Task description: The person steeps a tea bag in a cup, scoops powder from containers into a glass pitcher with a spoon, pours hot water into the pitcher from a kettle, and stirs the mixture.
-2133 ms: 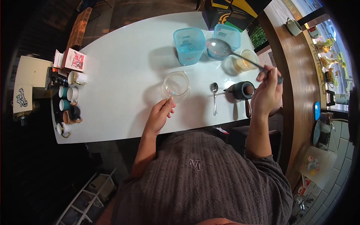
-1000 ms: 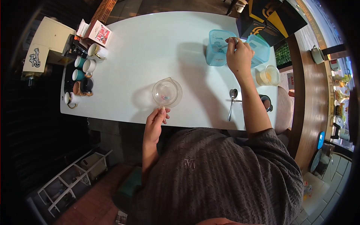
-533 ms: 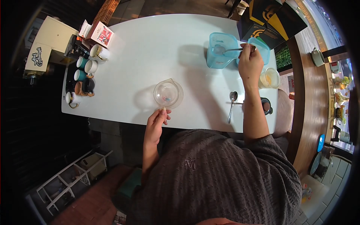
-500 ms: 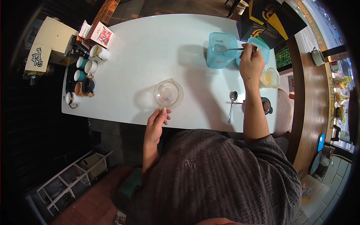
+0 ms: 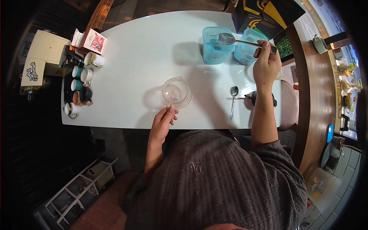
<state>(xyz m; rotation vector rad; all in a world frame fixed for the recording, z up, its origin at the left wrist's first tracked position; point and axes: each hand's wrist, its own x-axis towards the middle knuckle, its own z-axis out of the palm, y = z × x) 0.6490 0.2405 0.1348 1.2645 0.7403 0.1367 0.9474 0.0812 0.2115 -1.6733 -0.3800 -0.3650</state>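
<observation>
Head view: left fingers (image 5: 168,112) tight on glass jug (image 5: 176,93), right fingers (image 5: 265,46) round spoon (image 5: 233,40); shirt monogram (image 5: 196,166), possibly "VA".

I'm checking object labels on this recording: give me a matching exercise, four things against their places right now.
Things
1. Large spoon
2. Glass jug
3. Small spoon
4. Group of mugs

Places
A. Lying on the table, right of the jug
B. At the table's left end
C. In the right hand
D. In the left hand

Pairs: 1-C, 2-D, 3-A, 4-B
</observation>
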